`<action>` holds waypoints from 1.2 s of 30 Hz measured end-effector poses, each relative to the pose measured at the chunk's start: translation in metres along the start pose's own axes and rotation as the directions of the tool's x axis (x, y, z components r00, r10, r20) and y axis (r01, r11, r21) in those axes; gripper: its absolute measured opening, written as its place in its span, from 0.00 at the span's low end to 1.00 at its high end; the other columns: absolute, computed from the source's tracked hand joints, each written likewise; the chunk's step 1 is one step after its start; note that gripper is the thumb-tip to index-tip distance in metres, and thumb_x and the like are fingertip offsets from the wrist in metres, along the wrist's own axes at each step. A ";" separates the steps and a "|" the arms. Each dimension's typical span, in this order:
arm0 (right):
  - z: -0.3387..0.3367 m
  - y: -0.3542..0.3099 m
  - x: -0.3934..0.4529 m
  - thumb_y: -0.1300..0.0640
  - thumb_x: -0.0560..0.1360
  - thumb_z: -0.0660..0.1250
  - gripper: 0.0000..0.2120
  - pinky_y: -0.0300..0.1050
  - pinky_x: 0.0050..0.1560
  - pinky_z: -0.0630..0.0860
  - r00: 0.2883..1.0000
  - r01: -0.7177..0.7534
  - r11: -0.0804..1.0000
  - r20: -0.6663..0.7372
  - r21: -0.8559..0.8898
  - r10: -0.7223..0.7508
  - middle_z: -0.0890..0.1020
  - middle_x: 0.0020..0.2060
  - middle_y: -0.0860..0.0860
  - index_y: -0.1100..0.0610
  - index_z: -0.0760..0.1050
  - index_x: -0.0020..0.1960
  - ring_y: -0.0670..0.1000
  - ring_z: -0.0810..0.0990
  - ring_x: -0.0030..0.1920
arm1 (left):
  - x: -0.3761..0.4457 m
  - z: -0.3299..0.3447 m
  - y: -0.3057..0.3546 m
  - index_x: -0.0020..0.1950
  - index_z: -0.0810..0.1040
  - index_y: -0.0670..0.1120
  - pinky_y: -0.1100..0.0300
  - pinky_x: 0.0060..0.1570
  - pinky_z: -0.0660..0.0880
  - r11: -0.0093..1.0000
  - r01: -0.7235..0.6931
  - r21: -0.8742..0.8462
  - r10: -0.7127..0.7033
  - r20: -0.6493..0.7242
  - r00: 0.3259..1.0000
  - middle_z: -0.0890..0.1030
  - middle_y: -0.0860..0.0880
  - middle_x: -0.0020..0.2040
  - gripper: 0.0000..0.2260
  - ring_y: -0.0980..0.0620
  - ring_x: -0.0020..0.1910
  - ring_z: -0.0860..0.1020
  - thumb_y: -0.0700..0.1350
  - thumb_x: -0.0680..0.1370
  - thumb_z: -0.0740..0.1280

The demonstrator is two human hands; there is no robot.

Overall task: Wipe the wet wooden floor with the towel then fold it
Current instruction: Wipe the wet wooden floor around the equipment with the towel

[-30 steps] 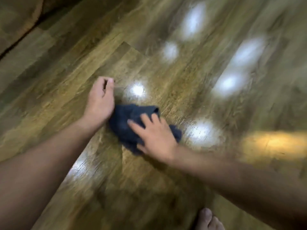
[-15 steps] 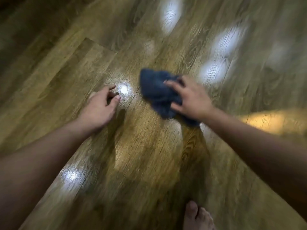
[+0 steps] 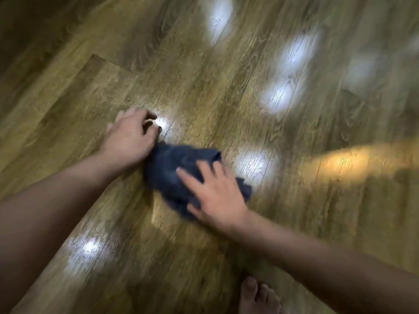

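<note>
A crumpled dark blue towel lies on the glossy wooden floor at the centre of the view. My right hand lies flat on top of it, fingers spread and straight, pressing it down. My left hand rests on the floor just left of the towel, its fingers loosely curled with the tips on the boards, holding nothing. The towel's left edge touches the heel of that hand. The frame is blurred by motion.
Bright light reflections shine on the boards to the upper right and lower left. A warm yellow patch of light lies at the right. My bare foot shows at the bottom edge.
My right hand has slid the towel back down and to the left, from beside the reflections to right against my left hand. The left hand stayed planted on the floor.
</note>
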State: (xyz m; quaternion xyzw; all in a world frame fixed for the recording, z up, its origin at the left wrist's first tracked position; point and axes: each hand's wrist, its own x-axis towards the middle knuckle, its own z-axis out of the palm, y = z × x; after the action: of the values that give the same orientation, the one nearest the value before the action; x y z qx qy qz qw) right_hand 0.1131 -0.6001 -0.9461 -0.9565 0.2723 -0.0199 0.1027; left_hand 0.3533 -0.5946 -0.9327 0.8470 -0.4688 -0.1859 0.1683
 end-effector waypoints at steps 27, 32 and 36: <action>-0.032 0.145 0.076 0.45 0.70 0.69 0.33 0.59 0.57 0.72 0.874 -0.466 0.885 -0.155 -0.005 0.460 0.69 0.65 0.59 0.47 0.66 0.74 0.62 0.71 0.60 | 0.100 0.032 0.023 0.76 0.62 0.56 0.29 0.69 0.41 0.992 0.091 0.084 -0.088 -0.038 0.995 0.49 0.52 0.81 0.26 0.51 0.80 0.43 0.61 0.79 0.60; -0.002 0.034 0.006 0.43 0.71 0.66 0.31 0.52 0.47 0.69 0.959 0.269 0.960 0.076 0.072 -0.274 0.72 0.61 0.56 0.46 0.68 0.73 0.57 0.69 0.49 | 0.121 0.040 0.028 0.73 0.64 0.56 0.27 0.68 0.44 0.984 0.117 0.132 -0.107 -0.077 0.991 0.54 0.51 0.80 0.28 0.49 0.80 0.48 0.62 0.74 0.65; 0.001 0.035 0.003 0.42 0.75 0.61 0.27 0.51 0.47 0.68 0.882 0.434 0.894 0.149 0.113 -0.447 0.72 0.64 0.54 0.44 0.67 0.74 0.55 0.68 0.48 | 0.120 0.037 0.022 0.75 0.59 0.58 0.26 0.67 0.43 0.963 0.243 0.115 -0.240 -0.041 0.970 0.48 0.53 0.81 0.37 0.48 0.80 0.44 0.69 0.71 0.66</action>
State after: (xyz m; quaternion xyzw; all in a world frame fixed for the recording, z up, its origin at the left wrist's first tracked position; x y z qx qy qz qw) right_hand 0.0973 -0.6301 -0.9544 -0.9868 0.0373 0.0291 0.1548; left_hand 0.3786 -0.7129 -0.9742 0.9087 -0.3702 -0.1653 0.0998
